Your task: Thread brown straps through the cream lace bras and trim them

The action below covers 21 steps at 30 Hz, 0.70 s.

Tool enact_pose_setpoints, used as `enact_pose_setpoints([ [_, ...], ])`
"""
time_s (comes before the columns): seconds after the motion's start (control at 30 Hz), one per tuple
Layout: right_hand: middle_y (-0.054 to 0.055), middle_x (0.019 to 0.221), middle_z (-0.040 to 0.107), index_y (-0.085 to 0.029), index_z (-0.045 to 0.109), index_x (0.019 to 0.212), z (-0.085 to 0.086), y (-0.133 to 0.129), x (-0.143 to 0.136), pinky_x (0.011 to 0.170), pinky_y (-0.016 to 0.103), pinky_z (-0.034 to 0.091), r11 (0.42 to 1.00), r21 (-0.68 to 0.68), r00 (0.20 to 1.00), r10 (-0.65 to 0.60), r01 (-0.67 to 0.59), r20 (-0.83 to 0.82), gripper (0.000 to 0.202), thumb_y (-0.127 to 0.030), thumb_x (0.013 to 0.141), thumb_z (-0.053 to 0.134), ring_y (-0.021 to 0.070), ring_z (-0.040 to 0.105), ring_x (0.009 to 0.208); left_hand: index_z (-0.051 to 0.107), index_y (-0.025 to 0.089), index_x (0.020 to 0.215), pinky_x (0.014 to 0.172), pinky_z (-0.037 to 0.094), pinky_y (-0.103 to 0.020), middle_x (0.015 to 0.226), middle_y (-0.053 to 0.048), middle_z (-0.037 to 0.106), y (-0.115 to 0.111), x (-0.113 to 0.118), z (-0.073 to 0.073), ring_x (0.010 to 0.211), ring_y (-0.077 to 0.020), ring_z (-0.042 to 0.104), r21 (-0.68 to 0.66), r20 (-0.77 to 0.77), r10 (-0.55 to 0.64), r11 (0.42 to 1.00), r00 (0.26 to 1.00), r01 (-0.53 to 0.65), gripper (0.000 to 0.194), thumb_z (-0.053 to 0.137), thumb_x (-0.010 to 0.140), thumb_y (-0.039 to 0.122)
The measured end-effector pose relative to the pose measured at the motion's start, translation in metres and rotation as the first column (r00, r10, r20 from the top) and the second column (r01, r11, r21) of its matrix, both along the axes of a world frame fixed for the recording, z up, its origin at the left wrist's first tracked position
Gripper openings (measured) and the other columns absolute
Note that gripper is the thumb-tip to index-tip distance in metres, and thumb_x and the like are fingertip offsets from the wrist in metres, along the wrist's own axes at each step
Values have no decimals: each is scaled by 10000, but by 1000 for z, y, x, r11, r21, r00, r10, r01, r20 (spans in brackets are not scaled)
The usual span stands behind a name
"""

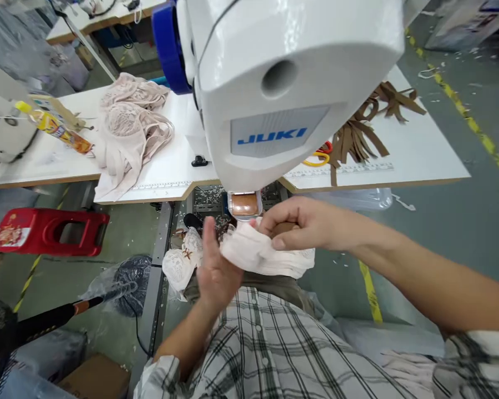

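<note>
A pale pink bra [258,249] is bunched in front of my body, just below the sewing machine's head [283,111]. My right hand [305,224] pinches its upper edge between thumb and curled fingers. My left hand [218,271] is under the fabric's left end, thumb stretched upward and apart from it. Its other fingers are mostly hidden behind the cloth. Left of that hand hangs a lace cup [181,266] with a small brown bow. A shiny copper-coloured part [244,205] of the machine shows right above the fabric.
Pale pink bras [131,122] are heaped on the white table [178,185], beside a drink bottle [58,130]. On the right lie brown strips [357,138] and yellow-red scissors [318,155]. A red stool [50,231] and a metal table leg [153,299] stand on the left.
</note>
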State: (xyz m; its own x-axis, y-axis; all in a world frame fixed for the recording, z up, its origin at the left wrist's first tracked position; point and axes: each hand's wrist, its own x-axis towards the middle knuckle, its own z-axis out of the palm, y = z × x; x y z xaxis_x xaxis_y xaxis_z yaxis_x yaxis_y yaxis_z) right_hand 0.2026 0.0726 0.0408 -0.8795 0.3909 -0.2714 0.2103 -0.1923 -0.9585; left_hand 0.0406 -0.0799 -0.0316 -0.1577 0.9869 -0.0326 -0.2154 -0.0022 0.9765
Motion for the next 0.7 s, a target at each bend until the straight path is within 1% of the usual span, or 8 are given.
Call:
enact_pose_setpoints([
  [0.07, -32, 577, 530, -203, 680, 762, 7, 12, -8, 472, 228, 324, 969, 237, 996, 54, -68, 68, 83, -269, 754, 629, 87, 440, 494, -74, 305, 1573, 938, 515, -500, 1450, -182, 528, 6, -16, 2, 1306, -346, 546, 171, -271, 92, 984, 958, -46, 983, 60, 790, 885],
  [0.1, -44, 548, 483, -204, 660, 726, 9, 18, -12, 469, 229, 289, 922, 380, 992, 34, -80, 125, 63, -228, 757, 611, 78, 398, 481, 38, 291, 1583, 984, 492, -507, 1480, -186, 492, 11, -28, 2, 1357, -364, 490, 238, -418, 117, 971, 901, -16, 963, 142, 818, 868],
  [0.2, -50, 515, 394, -191, 536, 588, 6, 32, -21, 487, 258, 223, 740, 662, 963, -77, -119, 259, 167, -150, 741, 590, 72, 303, 485, 407, 247, 1491, 1071, 437, -522, 1437, -185, 530, 33, -61, -4, 1356, -395, 479, 371, -766, 151, 898, 625, 237, 838, 496, 830, 753],
  [0.3, -43, 524, 362, -183, 414, 545, 3, 36, -26, 512, 276, 214, 698, 702, 946, -112, -144, 305, 265, -143, 741, 587, 80, 265, 513, 532, 263, 1419, 1090, 445, -455, 1291, -140, 655, 57, -82, -17, 1215, -336, 611, 307, -921, 131, 824, 368, 476, 710, 692, 801, 574],
  [0.37, -41, 520, 325, -183, 359, 540, 4, 35, -27, 517, 282, 201, 705, 694, 942, -115, -146, 315, 315, -156, 752, 589, 82, 241, 516, 558, 294, 1405, 1082, 458, -422, 1194, -106, 709, 69, -90, -25, 1129, -305, 666, 273, -952, 142, 796, 271, 541, 658, 723, 806, 510],
  [0.47, -40, 511, 281, -185, 321, 534, 11, 34, -28, 521, 290, 185, 718, 677, 934, -113, -159, 339, 366, -172, 774, 597, 80, 222, 506, 595, 317, 1374, 1055, 479, -423, 1162, -102, 720, 80, -96, -31, 1096, -308, 680, 279, -959, 194, 765, 206, 580, 611, 747, 804, 476],
  [0.6, -45, 495, 273, -187, 347, 523, 15, 35, -27, 544, 295, 200, 724, 666, 919, -116, -181, 376, 386, -183, 794, 622, 80, 230, 507, 568, 306, 1404, 953, 531, -381, 1136, -107, 727, 84, -95, -27, 1013, -295, 698, 296, -945, 319, 727, 77, 619, 625, 727, 823, 475],
  [0.7, -31, 547, 431, -189, 519, 600, 3, 34, -20, 568, 285, 258, 698, 706, 944, -142, -117, 297, 245, -198, 823, 620, 99, 357, 541, 516, 284, 1445, 949, 518, -356, 1121, -100, 734, 81, -87, -19, 1059, -291, 679, 268, -956, 285, 758, 68, 595, 641, 703, 848, 424],
])
